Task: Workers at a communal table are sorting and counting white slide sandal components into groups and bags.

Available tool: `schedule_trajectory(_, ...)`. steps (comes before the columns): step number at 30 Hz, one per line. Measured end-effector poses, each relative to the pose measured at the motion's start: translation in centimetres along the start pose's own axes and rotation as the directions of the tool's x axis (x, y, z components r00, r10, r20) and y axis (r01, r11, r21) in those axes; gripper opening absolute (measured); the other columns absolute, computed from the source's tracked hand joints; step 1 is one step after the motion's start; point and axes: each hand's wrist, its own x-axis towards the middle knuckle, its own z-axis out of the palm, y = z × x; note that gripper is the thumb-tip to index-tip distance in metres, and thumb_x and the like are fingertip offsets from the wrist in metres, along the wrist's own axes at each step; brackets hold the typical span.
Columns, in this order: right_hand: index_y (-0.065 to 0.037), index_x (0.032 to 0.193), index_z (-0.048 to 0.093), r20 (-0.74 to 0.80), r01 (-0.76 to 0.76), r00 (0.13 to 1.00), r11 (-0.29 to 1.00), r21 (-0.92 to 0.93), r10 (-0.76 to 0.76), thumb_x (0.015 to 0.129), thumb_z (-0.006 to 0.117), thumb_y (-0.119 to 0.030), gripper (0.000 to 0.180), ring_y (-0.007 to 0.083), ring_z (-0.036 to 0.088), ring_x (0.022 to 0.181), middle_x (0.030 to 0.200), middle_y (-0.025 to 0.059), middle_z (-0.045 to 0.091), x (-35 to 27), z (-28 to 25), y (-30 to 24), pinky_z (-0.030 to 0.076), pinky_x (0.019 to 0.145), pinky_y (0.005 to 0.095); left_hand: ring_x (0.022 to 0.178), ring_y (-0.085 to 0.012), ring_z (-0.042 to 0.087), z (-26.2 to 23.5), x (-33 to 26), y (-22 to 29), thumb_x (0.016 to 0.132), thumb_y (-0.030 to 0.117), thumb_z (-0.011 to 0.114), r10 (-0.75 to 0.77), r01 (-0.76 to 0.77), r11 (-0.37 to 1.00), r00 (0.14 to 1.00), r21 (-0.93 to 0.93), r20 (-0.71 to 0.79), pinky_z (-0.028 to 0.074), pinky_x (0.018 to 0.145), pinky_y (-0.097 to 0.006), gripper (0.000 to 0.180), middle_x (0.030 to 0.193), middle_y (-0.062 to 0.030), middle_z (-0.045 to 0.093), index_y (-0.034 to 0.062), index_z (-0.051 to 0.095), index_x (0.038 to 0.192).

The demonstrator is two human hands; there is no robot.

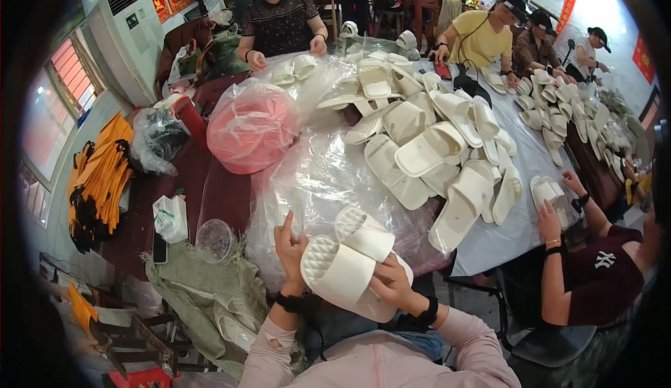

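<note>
My right hand point(395, 284) is closed on a pair of white slides, its fingers at the straps. The nearer slide point(338, 276) has a quilted footbed and a wide plain strap. Partly behind it sits the second slide point(365, 233), angled the same way. My left hand point(289, 250) is at the left edge of the nearer slide, one finger stretched upward and the others partly bent; whether it touches the slide is hard to tell. Clear plastic sheeting point(314, 178) lies on the table just beyond both hands.
A large heap of white slides point(426, 147) covers the table's right half. Left of it stand a pink plastic-wrapped bundle point(251, 126), a tissue pack point(170, 219), a phone point(160, 249) and a round clear tub point(215, 240). Co-workers sit across and to the right; a green sack point(203, 293) lies at my left.
</note>
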Motion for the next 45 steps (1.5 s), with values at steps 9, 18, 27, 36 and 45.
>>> schedule_trajectory(9,-0.005,0.092,0.065,-0.012,0.054,0.998,0.953,-0.298,-0.06,0.073,0.062,-0.016,0.022,0.0333,0.05,0.093,0.093,0.014,0.058,0.2,0.3,3.4,0.037,0.083,0.0423,0.063,-0.0139,0.035,0.2,0.0,-0.3,0.086,0.003,0.057,0.198,-0.201,0.98,0.976,0.016,0.095,0.034,0.06,-0.026,0.044,0.075,-0.0032,0.035,0.0065,0.052,0.129)
schedule_trajectory(18,-0.008,0.103,0.061,-0.144,-0.069,0.99,0.881,-0.469,0.001,0.075,0.061,-0.024,0.032,0.0316,0.049,0.09,0.092,0.013,0.053,0.5,1.8,4.4,0.035,0.076,0.0421,0.076,-0.0202,0.043,0.5,-0.6,-1.4,0.093,0.006,0.04,0.29,-0.292,0.956,0.946,-0.007,0.146,0.039,0.07,-0.031,0.04,0.09,-0.0102,0.047,0.0067,0.049,0.132)
schedule_trajectory(27,-0.002,0.104,0.059,-0.176,-0.147,0.982,0.852,-0.502,0.065,0.078,0.063,-0.028,0.037,0.0325,0.048,0.087,0.088,0.0165,0.053,1.2,2.3,3.6,0.036,0.074,0.0423,0.075,-0.0084,0.046,1.9,-2.7,0.4,0.091,0.003,0.038,-0.02,0.15,0.926,0.936,-0.347,0.352,0.04,0.067,-0.021,0.05,0.095,-0.0043,0.057,0.0077,0.037,0.14)
schedule_trajectory(36,-0.003,0.103,0.06,-0.144,-0.175,0.983,0.82,-0.545,0.113,0.078,0.059,-0.026,0.034,0.037,0.045,0.089,0.094,0.0194,0.051,0.6,2.4,5.3,0.032,0.078,0.0463,0.065,-0.0136,0.052,1.2,-3.5,0.6,0.081,0.005,0.056,0.406,-0.379,0.912,0.783,-0.156,0.471,0.043,0.059,-0.029,0.05,0.073,-0.0066,0.057,0.0049,0.049,0.131)
schedule_trajectory(45,0.0,0.103,0.056,-0.433,-0.131,0.899,0.899,-0.418,-0.07,0.074,0.056,-0.026,0.038,0.0372,0.044,0.086,0.09,0.0218,0.051,-0.1,3.4,4.5,0.03,0.077,0.0469,0.12,-0.0348,0.044,0.9,-4.6,1.5,0.082,0.017,0.062,0.274,-0.212,0.961,0.67,-0.175,0.69,0.032,0.103,-0.038,0.05,0.127,-0.0207,0.05,-0.0021,0.049,0.126)
